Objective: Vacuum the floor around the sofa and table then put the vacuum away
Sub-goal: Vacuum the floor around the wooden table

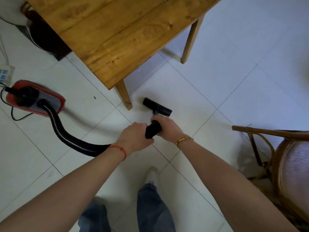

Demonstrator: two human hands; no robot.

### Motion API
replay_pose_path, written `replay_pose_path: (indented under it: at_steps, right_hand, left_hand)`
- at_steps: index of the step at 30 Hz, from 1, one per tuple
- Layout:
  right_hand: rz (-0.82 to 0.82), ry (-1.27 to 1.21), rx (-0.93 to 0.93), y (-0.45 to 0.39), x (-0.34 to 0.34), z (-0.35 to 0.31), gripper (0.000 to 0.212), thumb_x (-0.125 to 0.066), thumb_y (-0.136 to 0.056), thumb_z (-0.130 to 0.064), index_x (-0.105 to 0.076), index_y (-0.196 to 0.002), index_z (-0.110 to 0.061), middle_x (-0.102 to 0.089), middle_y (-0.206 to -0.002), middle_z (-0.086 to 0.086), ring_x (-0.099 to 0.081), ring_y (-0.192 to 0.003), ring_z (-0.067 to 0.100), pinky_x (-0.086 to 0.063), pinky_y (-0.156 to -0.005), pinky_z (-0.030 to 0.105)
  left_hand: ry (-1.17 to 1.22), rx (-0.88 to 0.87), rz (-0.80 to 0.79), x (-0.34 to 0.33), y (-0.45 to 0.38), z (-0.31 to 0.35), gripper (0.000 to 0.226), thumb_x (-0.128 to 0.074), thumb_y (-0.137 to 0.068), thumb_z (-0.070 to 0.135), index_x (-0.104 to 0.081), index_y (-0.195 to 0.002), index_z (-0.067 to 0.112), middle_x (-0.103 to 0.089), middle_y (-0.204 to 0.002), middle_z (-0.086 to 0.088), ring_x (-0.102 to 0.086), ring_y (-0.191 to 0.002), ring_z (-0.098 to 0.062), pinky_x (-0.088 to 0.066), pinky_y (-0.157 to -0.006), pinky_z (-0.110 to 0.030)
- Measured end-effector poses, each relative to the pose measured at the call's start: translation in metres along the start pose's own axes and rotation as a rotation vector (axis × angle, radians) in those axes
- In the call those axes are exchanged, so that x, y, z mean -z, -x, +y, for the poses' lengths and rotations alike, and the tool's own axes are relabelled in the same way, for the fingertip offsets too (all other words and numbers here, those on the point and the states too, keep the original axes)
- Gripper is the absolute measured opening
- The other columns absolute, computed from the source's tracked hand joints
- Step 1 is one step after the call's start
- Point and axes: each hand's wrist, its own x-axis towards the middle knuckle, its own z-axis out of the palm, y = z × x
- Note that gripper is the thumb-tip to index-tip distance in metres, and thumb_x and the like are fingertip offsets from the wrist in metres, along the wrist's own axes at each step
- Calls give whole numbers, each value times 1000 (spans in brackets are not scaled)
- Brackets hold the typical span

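Observation:
A red and grey canister vacuum (36, 98) sits on the white tiled floor at the left. Its black ribbed hose (66, 133) curves right to a black wand handle (153, 130). My left hand (136, 137) grips the rear of that handle, and my right hand (168, 125) grips it just ahead. The black floor nozzle (157, 107) lies flat on the tiles beside the near leg (124, 96) of the wooden table (117, 36).
A rattan chair (284, 158) stands at the right. A white power strip (5, 73) and cables lie at the far left, with a dark object (45, 39) under the table's left side. The table's other leg (192, 39) stands further back. My shoe (152, 176) is below the hands.

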Motion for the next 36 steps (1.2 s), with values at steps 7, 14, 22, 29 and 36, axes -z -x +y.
replay_pose_path:
  at_steps: [7,14,22,29,36]
  right_hand:
    - [-6,25,9,-25,37,50,27,-65,-82,-11,-56,-107,-14,-62,-111,5,-60,-90,26,-48,-81,35]
    - [-53,22,9,-41,70,80,35,-67,-80,-11,-56,-113,-17,-61,-116,5,-57,-94,22,-47,-87,34]
    - [-110,89,60,-13,53,67,31,-68,-82,-13,-57,-111,-15,-62,-112,5,-54,-86,18,-43,-79,27]
    - [-79,32,50,46,7,42,26,-67,-83,-15,-59,-108,-16,-63,-108,5,-58,-88,18,-50,-84,33]
    - [-63,-33,86,108,-47,17,22,-67,-82,-9,-61,-103,-10,-64,-101,7,-62,-90,22,-53,-85,39]
  left_hand:
    - [43,19,50,-8,-51,46,22,-60,-79,24,-43,-69,18,-51,-63,2,-50,-53,-14,-37,-47,-23]
    - [204,47,93,-7,-73,87,13,-61,-81,18,-49,-79,13,-48,-57,4,-49,-49,-12,-41,-47,-21]
    - [334,112,54,-27,-35,80,15,-59,-81,16,-49,-70,16,-55,-54,0,-56,-44,-14,-50,-50,-22]
    - [176,92,65,-59,27,61,17,-60,-80,20,-48,-69,16,-53,-54,3,-53,-44,-11,-43,-46,-20]
    - [116,123,36,-100,92,37,19,-60,-81,22,-48,-68,16,-54,-56,4,-52,-41,-8,-39,-43,-19]
